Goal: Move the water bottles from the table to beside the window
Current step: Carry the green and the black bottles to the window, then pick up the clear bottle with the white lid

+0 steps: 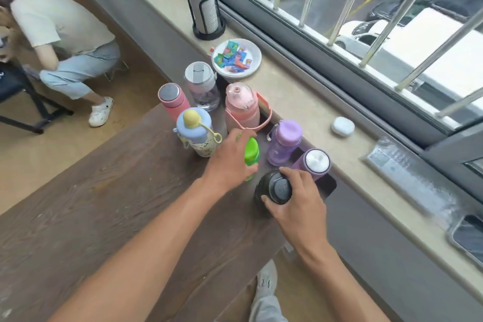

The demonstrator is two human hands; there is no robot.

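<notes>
Several water bottles stand at the far end of the dark wooden table (109,191), next to the windowsill (300,102). My left hand (231,158) is wrapped around a green bottle (251,153). My right hand (295,197) grips the lid of a black bottle (271,188). Around them stand a blue bottle with a yellow cap (194,132), a pink flask (173,99), a clear bottle with a grey lid (201,85), a big pink bottle with a strap (241,107), a lilac bottle (285,142) and a purple bottle with a white cap (315,163).
On the sill sit a paper plate of sweets (236,59), a stack of paper cups in a black holder (203,2), a white earbud case (343,126), a plastic pack (407,175) and a phone (467,239). A person (60,34) sits at the far left.
</notes>
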